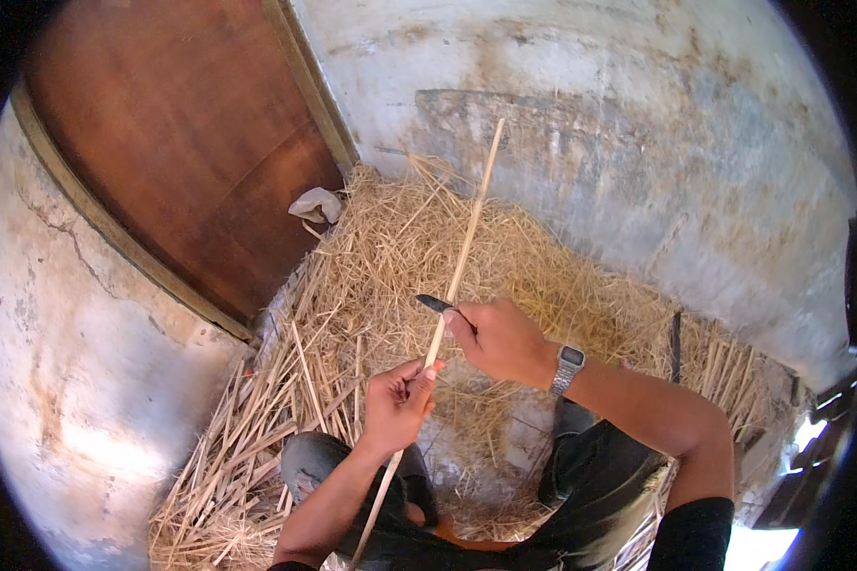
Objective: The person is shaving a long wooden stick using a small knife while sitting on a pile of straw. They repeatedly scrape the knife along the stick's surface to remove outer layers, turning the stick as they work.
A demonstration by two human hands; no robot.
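A long, pale strip that looks like split bamboo slants from my lap up toward the wall. My left hand is closed around it below its middle, thumb along the top. Just above, my right hand grips a knife, its handle hidden in the fist. The dark knife blade lies across the strip and points left, with my right thumb close against the strip. A metal wristwatch sits on my right wrist.
Curly shavings are heaped against the stained wall. Several cut strips lie at the left. A brown door stands at the upper left, with a whitish bag by its foot. A dark stick rests at the right.
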